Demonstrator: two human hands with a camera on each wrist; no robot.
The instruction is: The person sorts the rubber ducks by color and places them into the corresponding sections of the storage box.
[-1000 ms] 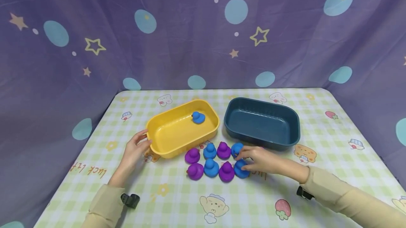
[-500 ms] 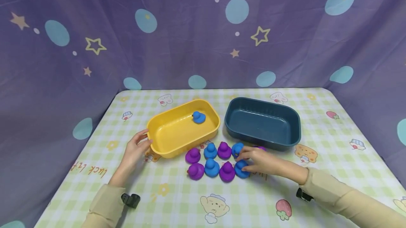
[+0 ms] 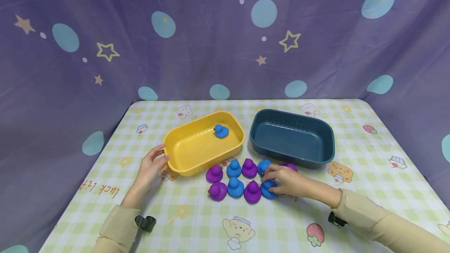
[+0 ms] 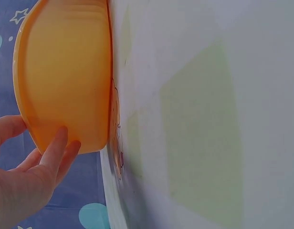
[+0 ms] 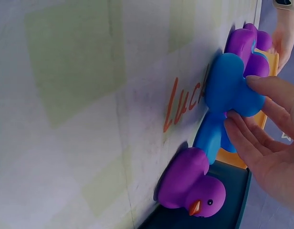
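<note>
At the left end of a yellow basin [image 3: 193, 147], my left hand [image 3: 149, 169] rests relaxed fingertips against the outer wall and rim. A blue rubber duck [image 3: 221, 131] sits inside this basin. My right hand [image 3: 291, 180] pinches the head of the nearest-row blue duck [image 5: 225, 81] at the right end, thumb on one side and fingers on the other. That duck is still low at the table. Beside it stands a purple duck [image 3: 252, 192], with another blue duck [image 3: 264, 167] behind. Part of a purple duck [image 3: 289, 165] shows behind my right hand.
A dark blue basin [image 3: 291, 139] stands right of the yellow one. Between basins and table front, several more ducks stand in two rows, among them a blue duck [image 3: 235, 187] and a purple duck [image 3: 218, 191]. A checked cloth [image 3: 190, 229] covers the table.
My right hand has shifted very slightly, its fingers now closer about the blue duck's head. A bit more of the purple duck behind it shows. The left hand stays on the basin.
</note>
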